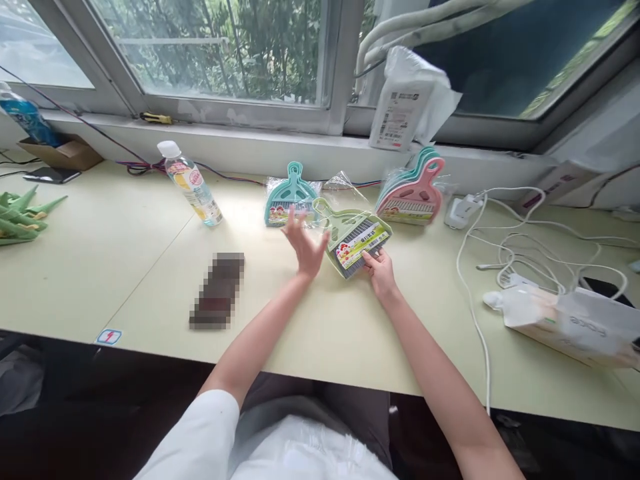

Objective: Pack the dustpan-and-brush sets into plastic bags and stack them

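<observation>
My right hand (381,272) grips the lower right edge of a green dustpan and brush set (345,227), which is tilted above the table with its handle toward the upper left. A printed label (361,245) crosses the dark bristles. Beside the handle, my left hand (306,250) is raised with fingers spread, slightly blurred and holding nothing. Behind it a teal dustpan set (293,193) in clear plastic leans at the back of the table. To the right stands a stack of similar sets, a pink dustpan (413,193) in front of teal ones.
A drink bottle (193,183) and a pixelated dark object (217,291) are on the left. White cables (525,247), a charger (463,211) and a tissue pack (565,323) lie on the right. A white package (400,103) stands on the windowsill.
</observation>
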Tool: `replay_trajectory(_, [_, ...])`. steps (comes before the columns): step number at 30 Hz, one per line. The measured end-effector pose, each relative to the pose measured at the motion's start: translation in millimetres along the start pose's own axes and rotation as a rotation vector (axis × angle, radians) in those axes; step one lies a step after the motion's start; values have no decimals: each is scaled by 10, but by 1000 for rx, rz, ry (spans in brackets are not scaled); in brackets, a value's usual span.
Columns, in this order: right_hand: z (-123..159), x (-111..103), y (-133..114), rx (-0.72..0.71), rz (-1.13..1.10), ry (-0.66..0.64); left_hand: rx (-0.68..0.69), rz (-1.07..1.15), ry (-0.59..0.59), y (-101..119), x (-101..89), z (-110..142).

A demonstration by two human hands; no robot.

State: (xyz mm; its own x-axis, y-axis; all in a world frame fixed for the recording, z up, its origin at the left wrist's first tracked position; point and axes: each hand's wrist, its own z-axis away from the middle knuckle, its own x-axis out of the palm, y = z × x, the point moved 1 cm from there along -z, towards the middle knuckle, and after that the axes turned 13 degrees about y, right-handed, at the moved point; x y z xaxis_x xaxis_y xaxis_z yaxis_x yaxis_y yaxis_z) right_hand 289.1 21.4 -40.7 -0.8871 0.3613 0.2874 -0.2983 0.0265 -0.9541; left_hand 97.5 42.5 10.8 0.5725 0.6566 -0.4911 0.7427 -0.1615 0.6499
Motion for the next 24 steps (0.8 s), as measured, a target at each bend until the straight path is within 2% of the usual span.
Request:
replay_trajectory(2, [4,19,-22,-3,-34,-6,-176,65,72,-79,1,-56])
replay_trajectory(3, [12,33,-37,1,-50,-11,-255,155,66,-122,10,-94])
replay_trajectory(4, [23,49,-53,6,-65,-19,-323,277,4,-159,27,-131])
replay_trajectory(7, [70,96,-100,14,-83,-35,-439,642,-297,-196,84,-189])
replay_trajectory(9, [104,121,-123,7,-72,-38,-464,812,-446,-168,101,-167])
replay_trajectory(13, [166,156,-139,-45,-77,-36,-516,1040,-626,-98,98,-37])
replay_trajectory(18, [226,203,-119,-146,-110,50,-571,1133,-805,-106,122,97])
replay_trajectory(20, [247,227,-106,-172,-106,81,-565,1131,-848,-136,155,115])
replay_trajectory(24, [285,279,-107,-202,-124,79,-554,1139,-835,-181,218,100])
